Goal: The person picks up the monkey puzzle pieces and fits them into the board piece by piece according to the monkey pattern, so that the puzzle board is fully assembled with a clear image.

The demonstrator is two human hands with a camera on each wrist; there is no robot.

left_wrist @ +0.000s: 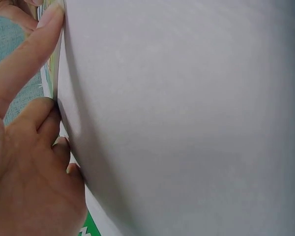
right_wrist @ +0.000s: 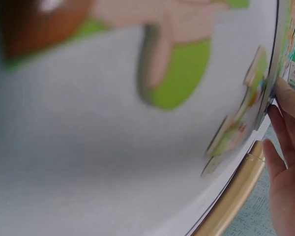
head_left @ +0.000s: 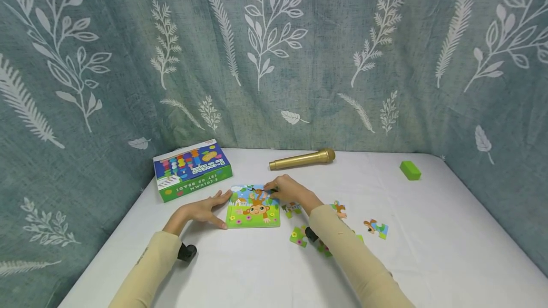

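A square monkey jigsaw puzzle (head_left: pixel 252 220) lies on the white table in front of me. My left hand (head_left: pixel 201 210) touches its left side with fingers and thumb spread, the thumb by the near corner. In the left wrist view the left thumb (left_wrist: pixel 32 54) lies along the board's edge. Over the puzzle's upper right corner is my right hand (head_left: pixel 288 189), fingers bent down onto it. Whether a piece is between those fingertips is hidden. Right of the board lie several loose puzzle pieces (head_left: pixel 298 236), partly covered by the right forearm.
Behind the puzzle lie a boxed bead toy (head_left: pixel 194 184) on the left and a gold toy microphone (head_left: pixel 301 159) in the middle. A green block (head_left: pixel 410 170) sits at the far right. One loose piece (head_left: pixel 376 228) lies right of the right sleeve. A patterned curtain (head_left: pixel 274 108) surrounds the table.
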